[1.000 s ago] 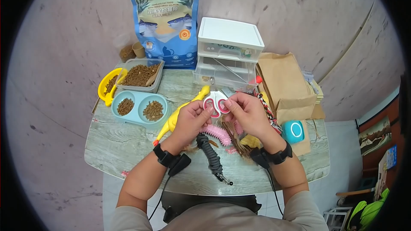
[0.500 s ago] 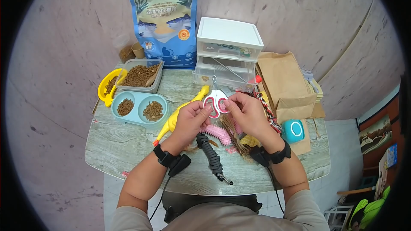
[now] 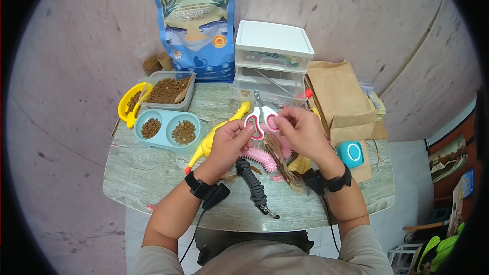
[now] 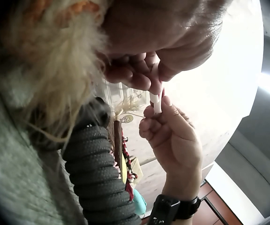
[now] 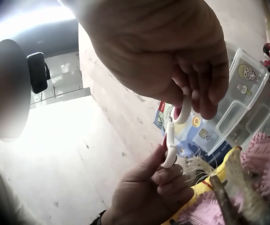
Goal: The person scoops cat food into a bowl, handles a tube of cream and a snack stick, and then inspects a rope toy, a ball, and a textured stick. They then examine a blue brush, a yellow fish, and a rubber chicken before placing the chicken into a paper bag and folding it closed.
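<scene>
In the head view, white pet nail clippers [image 3: 264, 108] with pink-lined finger loops are held up over the table, metal tip pointing away. My left hand [image 3: 228, 141] pinches the left loop between thumb and fingers. The right loop is pinched by my right hand [image 3: 304, 132]. The handles stand apart, one in each hand. In the right wrist view, the white loops of the clippers [image 5: 171, 140] show between the two hands. Beneath the hands lie a pink spiky toy [image 3: 259, 159], a bundle of thin sticks [image 3: 279, 162] and a coiled grey rope leash [image 3: 251, 182].
A yellow rubber chicken [image 3: 205, 145] lies left of the hands, beside a light-blue double bowl [image 3: 167, 142] of kibble. Behind stand a kibble tub [image 3: 187, 103], a cat food bag [image 3: 196, 53] and white-topped drawers [image 3: 275, 38]. At right are a paper bag [image 3: 338, 94] and a teal object [image 3: 349, 159].
The clippers' tip swung from pointing right to pointing away. Since half a second ago, their handles have spread as my right hand moved slightly right. My left hand keeps its pinch.
</scene>
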`<move>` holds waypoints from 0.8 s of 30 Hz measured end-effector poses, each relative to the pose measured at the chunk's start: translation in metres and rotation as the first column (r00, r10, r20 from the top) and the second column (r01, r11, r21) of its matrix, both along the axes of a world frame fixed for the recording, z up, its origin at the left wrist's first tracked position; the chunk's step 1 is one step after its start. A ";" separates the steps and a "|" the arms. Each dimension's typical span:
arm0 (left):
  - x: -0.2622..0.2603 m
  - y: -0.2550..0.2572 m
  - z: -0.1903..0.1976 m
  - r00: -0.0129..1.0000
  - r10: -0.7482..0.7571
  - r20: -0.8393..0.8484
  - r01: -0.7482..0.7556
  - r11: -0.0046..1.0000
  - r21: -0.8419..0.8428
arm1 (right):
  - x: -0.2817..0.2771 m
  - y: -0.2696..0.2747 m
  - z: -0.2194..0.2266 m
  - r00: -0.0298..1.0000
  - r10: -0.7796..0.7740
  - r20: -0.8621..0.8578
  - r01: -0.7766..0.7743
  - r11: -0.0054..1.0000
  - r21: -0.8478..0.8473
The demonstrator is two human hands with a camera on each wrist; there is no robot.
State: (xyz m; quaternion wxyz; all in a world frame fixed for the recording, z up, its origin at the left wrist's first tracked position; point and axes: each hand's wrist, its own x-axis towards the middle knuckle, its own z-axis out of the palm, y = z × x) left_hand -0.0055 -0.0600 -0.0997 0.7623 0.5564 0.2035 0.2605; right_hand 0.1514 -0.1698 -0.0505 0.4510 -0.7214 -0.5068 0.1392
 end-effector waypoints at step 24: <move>-0.001 0.001 0.000 0.999 -0.004 0.033 0.005 0.999 -0.052 | -0.026 0.002 -0.004 0.903 -0.039 0.428 -0.085 0.960 0.268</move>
